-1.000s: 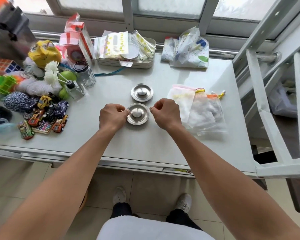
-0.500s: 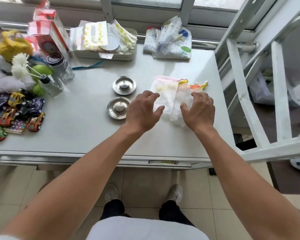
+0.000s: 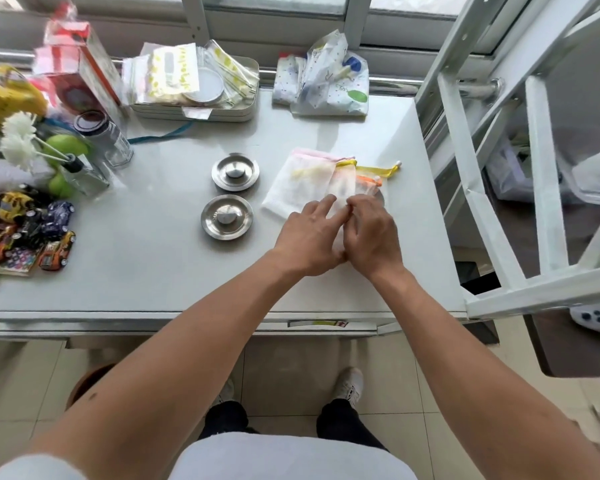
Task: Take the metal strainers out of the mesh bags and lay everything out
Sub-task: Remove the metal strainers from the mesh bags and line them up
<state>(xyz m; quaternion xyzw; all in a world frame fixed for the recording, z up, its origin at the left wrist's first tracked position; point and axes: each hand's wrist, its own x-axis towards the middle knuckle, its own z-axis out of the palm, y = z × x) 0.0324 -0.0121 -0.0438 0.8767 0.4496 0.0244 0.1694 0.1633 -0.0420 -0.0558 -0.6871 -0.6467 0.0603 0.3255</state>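
Two round metal strainers lie bare on the white table [image 3: 160, 258], the far strainer [image 3: 235, 171] just behind the near strainer [image 3: 227, 216]. To their right lies a pile of white mesh bags [image 3: 305, 183] with pink, yellow and orange drawstrings. My left hand [image 3: 310, 237] and my right hand [image 3: 369, 230] meet on the near end of that pile, fingers pinching the mesh of one bag. A metal rim shows under the bags at the pile's right side. What the hands cover is hidden.
Toy cars [image 3: 32, 233], a green-fruit bunch, white brushes and a glass jar [image 3: 104, 136] crowd the left side. A tray of packets [image 3: 194, 84] and a patterned pouch [image 3: 321, 84] sit at the back. A white metal frame [image 3: 499, 202] stands right of the table.
Both hands left the near strainer, moved right over the mesh bags with fingers spread, and now have closed together on one bag. The view has shifted to the right.
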